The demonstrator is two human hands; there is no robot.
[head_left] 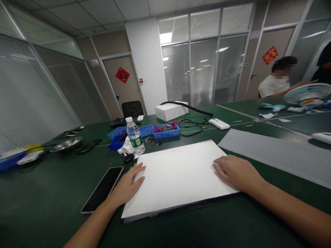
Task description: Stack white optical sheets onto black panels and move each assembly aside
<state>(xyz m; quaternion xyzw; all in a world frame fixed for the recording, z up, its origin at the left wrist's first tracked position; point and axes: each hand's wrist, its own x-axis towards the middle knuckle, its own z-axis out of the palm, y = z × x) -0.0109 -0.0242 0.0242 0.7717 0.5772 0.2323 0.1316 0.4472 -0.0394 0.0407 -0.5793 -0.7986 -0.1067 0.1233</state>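
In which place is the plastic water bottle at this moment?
In the head view, the bottle stands left of centre on the green table, just beyond the far left corner of the white panel, with the eyeglasses close on its right.

Doors [130, 94]: we saw two, with red signs [122, 75].
Windows [176, 72]: ours had blinds [23, 89].
Table [38, 199]: ours was dark green.

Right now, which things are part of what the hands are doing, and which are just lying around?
Seem part of the job:
flat white rectangle, touched by both hands
left hand, near its left edge
right hand, near its right edge

Seem just lying around:
phone
water bottle
glasses
blue tray
white box
grey sheet
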